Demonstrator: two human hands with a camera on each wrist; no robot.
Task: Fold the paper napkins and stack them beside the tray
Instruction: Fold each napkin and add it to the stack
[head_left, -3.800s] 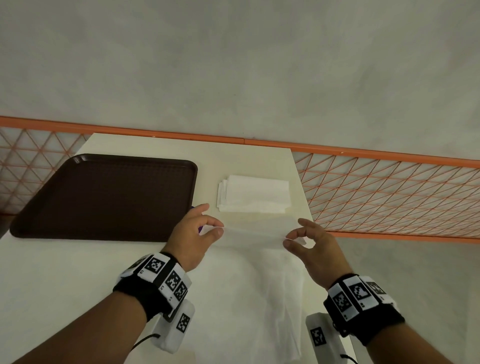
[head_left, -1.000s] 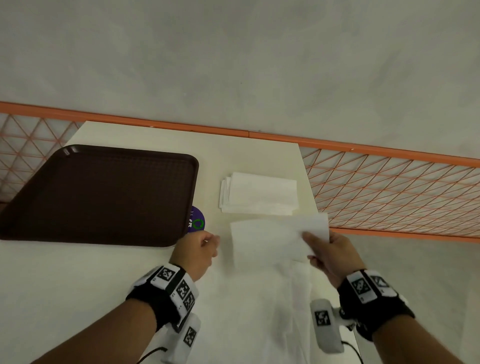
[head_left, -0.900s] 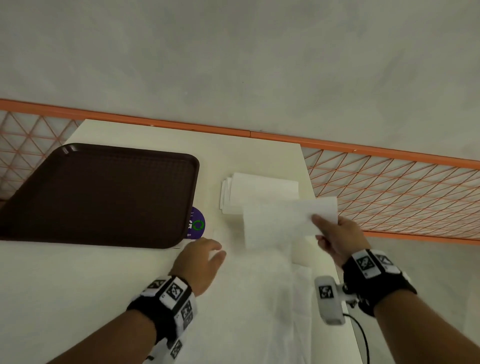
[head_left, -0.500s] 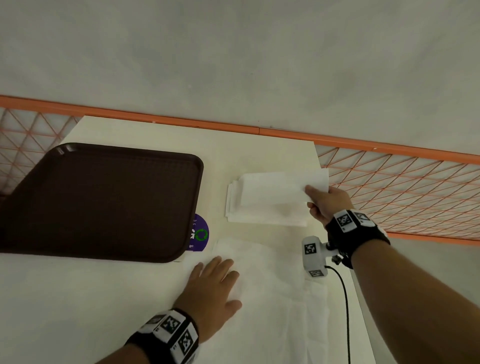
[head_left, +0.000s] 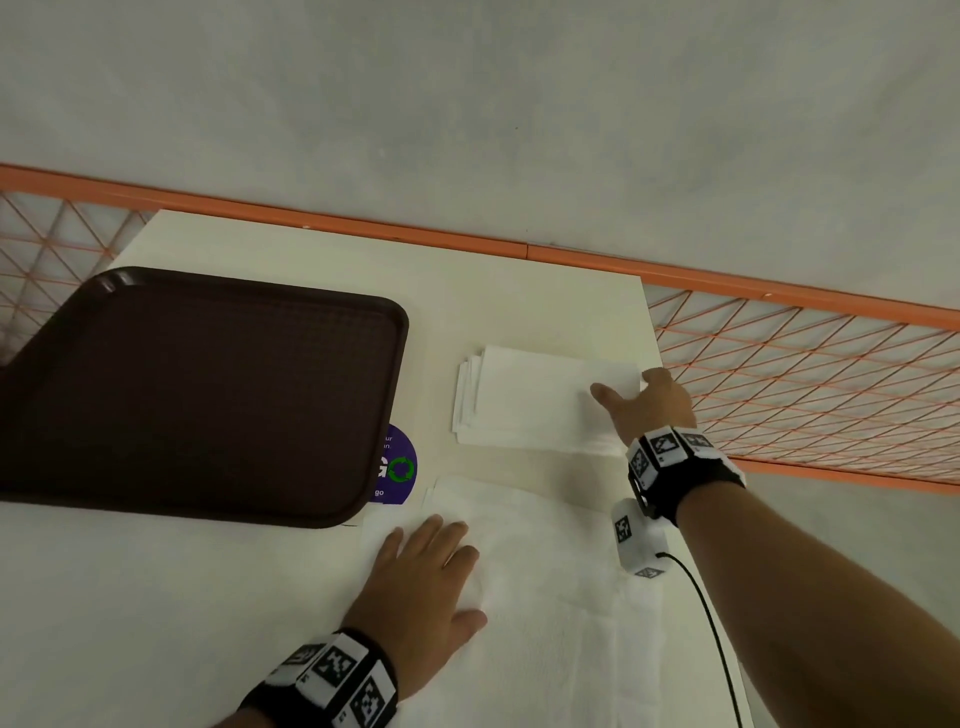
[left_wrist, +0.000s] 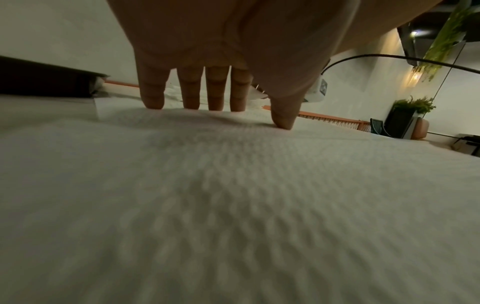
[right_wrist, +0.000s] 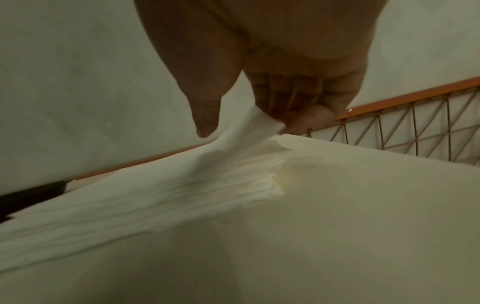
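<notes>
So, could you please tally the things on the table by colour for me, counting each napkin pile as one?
White: 2, the folded napkin stack beside the tray and the unfolded napkins under the left hand
Brown: 1, the tray
Purple: 1, the round sticker partly under the tray
Total: 4

We see white folded napkin stack (head_left: 540, 397) flat on table just right of brown tray (head_left: 197, 389), top sheet's right corner lifted; unfolded napkins (head_left: 550, 597) spread flat below stack.
</notes>
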